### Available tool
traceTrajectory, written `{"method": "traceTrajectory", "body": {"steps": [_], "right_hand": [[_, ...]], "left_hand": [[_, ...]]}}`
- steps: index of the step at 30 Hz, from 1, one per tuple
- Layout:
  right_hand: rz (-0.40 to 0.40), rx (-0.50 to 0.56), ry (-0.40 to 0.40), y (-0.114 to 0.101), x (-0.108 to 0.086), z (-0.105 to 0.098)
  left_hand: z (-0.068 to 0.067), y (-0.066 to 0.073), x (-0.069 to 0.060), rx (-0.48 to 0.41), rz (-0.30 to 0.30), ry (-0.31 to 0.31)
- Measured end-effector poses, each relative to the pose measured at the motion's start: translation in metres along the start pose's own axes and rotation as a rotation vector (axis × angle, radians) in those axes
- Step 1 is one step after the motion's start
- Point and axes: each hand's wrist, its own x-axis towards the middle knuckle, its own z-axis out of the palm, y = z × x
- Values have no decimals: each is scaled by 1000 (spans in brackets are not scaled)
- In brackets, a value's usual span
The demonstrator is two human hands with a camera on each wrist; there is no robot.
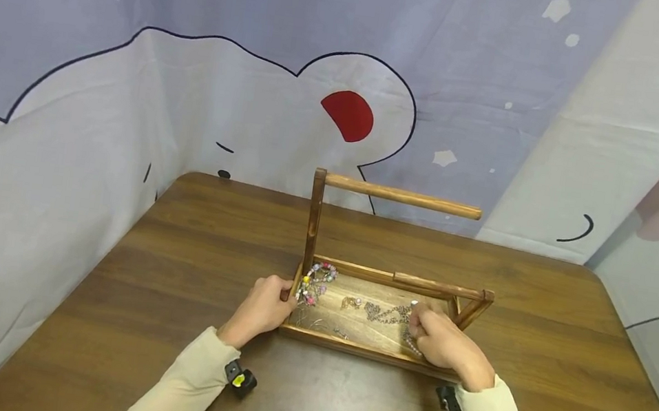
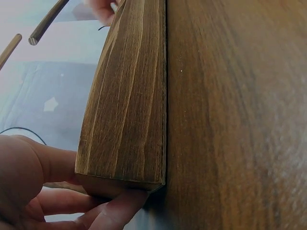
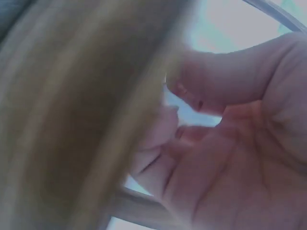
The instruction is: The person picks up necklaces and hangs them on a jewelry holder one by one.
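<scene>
A wooden tray [image 1: 348, 347] with upright posts and rods stands on the table. My left hand [image 1: 265, 305] grips its left end, thumb inside and fingers outside; the left wrist view shows the fingers around the tray's corner [image 2: 120, 180]. Inside lie a colourful beaded bracelet [image 1: 323, 273], gold-coloured pieces [image 1: 348, 302], a silver chain [image 1: 382, 315] and small thin pieces [image 1: 340, 333]. Over the right end, my right hand [image 1: 443, 342] has bent fingers beside a small white piece [image 1: 414, 303]; a pearl strand [image 1: 412, 345] shows below. Blurred wood covers the fingertips in the right wrist view, so any hold is unclear.
The brown table [image 1: 188, 235] extends around the tray. One rod [image 1: 402, 196] runs high above the tray's back, another [image 1: 440, 287] lower at the right. A printed curtain [image 1: 243, 104] hangs behind the table's back edge and at both sides.
</scene>
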Motion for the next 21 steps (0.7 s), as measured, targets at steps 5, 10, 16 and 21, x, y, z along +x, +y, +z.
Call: {"method": "traceTrajectory", "body": {"steps": [5, 10, 16, 21], "right_hand": [[-89, 75, 10, -6, -3, -9], [-113, 152, -9, -12, -5, -15], [-132, 283, -47, -18, -9, -21], [-158, 332, -40, -23, -12, -26]], "left_hand": [[-1, 1, 0, -11, -9, 0], [-1, 1, 1, -11, -5, 2], [1, 1, 1, 3, 0, 1], [1, 0, 1, -6, -3, 12]]}}
